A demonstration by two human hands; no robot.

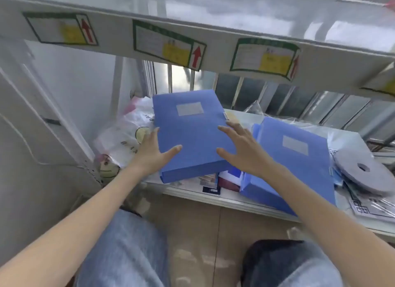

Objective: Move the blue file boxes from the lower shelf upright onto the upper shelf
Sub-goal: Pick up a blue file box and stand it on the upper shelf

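Note:
A blue file box [190,134] lies flat and slightly tilted on the lower shelf [235,203], its near end over a pile of small items. My left hand [152,152] grips its left edge with the thumb on top. My right hand [241,147] clasps its right edge, fingers and thumb spread over the lid. To the right, a second blue file box [295,164] lies flat beside my right forearm. The upper shelf [192,36] runs overhead, with green-framed labels and red arrows on its front rail.
Plastic bags with printed patterns [126,132] are bunched at the shelf's left end. A grey disc-shaped roll [363,171] and papers in plastic lie at the right. Window bars [241,92] stand behind the shelf. A white wall panel is on the left, and my knees are below.

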